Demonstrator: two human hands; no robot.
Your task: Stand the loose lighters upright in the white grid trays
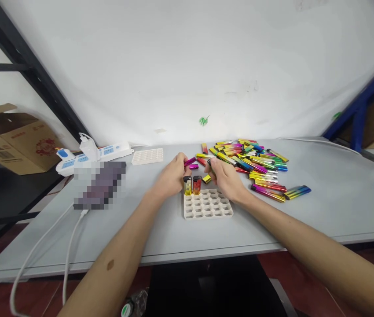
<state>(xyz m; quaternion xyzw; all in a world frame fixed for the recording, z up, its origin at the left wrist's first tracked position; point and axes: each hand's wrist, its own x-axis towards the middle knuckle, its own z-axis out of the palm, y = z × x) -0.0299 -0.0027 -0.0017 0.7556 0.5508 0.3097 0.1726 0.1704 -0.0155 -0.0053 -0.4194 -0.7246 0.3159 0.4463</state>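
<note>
While the tray (208, 216) holds lighters (197, 185), left hand (175, 175) pinches casing (190, 161), right hand (225, 177) something dark (210, 163).

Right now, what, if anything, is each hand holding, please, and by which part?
Left hand: a shiny magenta case, by its left end. Right hand: something dark, its gripped part hidden.

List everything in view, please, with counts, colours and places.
Table: one, grey, centre
Front tray: one, cream, table centre
Upright lighters: two, yellow and red, tray's far left corner
Metallic pieces: many, multicoloured, mostly right
Back tray: one, white, back left
Power strip: one, white and blue, left
Pixelated item: one, dark, left
Cables: several, white, left and right
Cardboard box: one, brown, far left
Wall: one, white, behind
Frames: two, black left, blue right
Floor: one, red, below
Left hand: one, bare, centre
Right hand: one, bare, centre
</note>
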